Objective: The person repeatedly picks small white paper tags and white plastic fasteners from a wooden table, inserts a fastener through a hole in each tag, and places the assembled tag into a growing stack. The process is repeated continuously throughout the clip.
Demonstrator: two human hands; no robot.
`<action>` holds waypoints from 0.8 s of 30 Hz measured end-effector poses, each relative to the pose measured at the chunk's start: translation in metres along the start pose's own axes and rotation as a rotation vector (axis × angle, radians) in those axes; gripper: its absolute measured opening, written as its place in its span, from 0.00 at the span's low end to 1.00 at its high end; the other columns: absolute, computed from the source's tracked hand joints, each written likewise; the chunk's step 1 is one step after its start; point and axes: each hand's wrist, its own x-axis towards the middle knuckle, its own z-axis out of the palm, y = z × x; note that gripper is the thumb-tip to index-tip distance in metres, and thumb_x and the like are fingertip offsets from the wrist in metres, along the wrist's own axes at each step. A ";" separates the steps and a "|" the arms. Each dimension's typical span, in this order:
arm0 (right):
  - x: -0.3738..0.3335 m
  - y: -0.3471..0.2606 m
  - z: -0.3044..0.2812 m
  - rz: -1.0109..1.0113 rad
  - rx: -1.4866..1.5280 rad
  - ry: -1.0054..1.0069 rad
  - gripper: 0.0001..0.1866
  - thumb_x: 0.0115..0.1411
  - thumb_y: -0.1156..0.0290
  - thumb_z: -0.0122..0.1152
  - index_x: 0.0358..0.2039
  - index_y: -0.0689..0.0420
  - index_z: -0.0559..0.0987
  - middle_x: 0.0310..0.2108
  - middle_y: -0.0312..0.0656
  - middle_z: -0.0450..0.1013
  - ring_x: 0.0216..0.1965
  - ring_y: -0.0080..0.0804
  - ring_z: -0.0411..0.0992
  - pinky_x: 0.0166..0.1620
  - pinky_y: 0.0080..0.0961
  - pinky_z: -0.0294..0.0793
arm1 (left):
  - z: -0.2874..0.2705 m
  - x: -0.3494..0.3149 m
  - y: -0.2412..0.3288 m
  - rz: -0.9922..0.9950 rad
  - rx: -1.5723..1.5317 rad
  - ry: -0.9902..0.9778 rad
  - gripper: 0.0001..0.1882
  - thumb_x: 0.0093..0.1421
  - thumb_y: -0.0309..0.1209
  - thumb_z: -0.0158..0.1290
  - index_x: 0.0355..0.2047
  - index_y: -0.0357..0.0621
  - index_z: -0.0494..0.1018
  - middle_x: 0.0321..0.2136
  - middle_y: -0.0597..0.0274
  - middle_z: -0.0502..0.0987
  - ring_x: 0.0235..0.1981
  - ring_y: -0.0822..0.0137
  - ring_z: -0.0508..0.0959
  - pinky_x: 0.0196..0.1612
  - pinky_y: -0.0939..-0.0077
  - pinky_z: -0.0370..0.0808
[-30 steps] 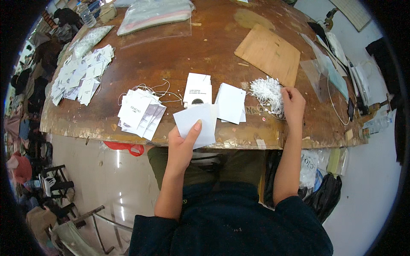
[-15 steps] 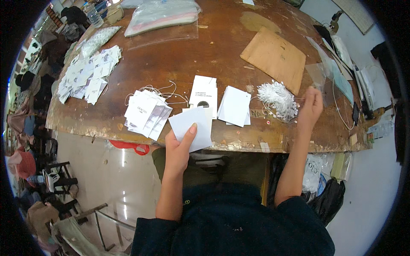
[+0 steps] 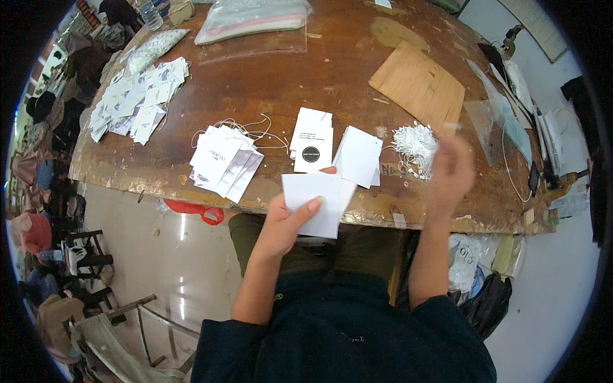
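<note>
My left hand (image 3: 281,225) grips a few white card tags (image 3: 311,201) just over the table's front edge, thumb on top and fingers beneath. My right hand (image 3: 452,167) is smeared by motion beside a tangled heap of white tag strings (image 3: 414,150); whether its fingers hold a string does not show. A stack of blank white cards (image 3: 357,156) lies between the hands, behind the held tags. To its left are white cards with a black circle (image 3: 313,136). Further left, a fanned pile of printed tags (image 3: 223,159) has loose strings behind it.
A larger heap of tags (image 3: 137,102) and a filled clear bag (image 3: 156,50) lie at the table's left. Plastic sleeves (image 3: 255,22) are stacked at the back. A thin wooden board (image 3: 421,86) lies behind the strings. A dark cord (image 3: 532,182) and clear sheets are at right.
My left hand has moved right with the tags, and a second tag's edge now shows beneath the top one. My right hand has shifted slightly left and down, blurring.
</note>
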 end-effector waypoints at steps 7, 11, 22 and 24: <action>-0.043 -0.031 0.041 0.167 0.246 -0.832 0.12 0.58 0.70 0.61 0.43 0.55 0.79 0.24 0.44 0.74 0.25 0.38 0.74 0.32 0.30 0.73 | 0.002 0.000 -0.005 -0.055 -0.244 0.166 0.25 0.60 0.33 0.56 0.54 0.34 0.64 0.41 0.53 0.76 0.35 0.65 0.81 0.35 0.66 0.83; -0.039 -0.017 0.036 0.359 0.691 -0.548 0.06 0.60 0.71 0.58 0.28 0.59 0.76 0.22 0.38 0.70 0.28 0.29 0.71 0.35 0.26 0.72 | -0.006 0.002 0.014 0.174 0.085 0.348 0.19 0.63 0.31 0.54 0.51 0.32 0.70 0.46 0.54 0.77 0.43 0.69 0.78 0.46 0.72 0.76; -0.040 -0.070 0.062 0.513 0.691 -0.478 0.05 0.61 0.76 0.60 0.36 0.62 0.75 0.29 0.36 0.73 0.30 0.16 0.68 0.33 0.16 0.70 | -0.002 0.004 0.007 0.212 0.246 0.294 0.18 0.64 0.31 0.54 0.49 0.31 0.71 0.41 0.58 0.78 0.39 0.73 0.76 0.42 0.77 0.73; -0.046 -0.077 0.071 0.478 0.692 -0.502 0.06 0.63 0.75 0.58 0.39 0.63 0.74 0.29 0.35 0.73 0.27 0.15 0.67 0.30 0.14 0.67 | -0.001 0.003 0.005 0.232 0.253 0.302 0.18 0.65 0.34 0.54 0.48 0.31 0.72 0.39 0.60 0.78 0.38 0.74 0.76 0.40 0.79 0.73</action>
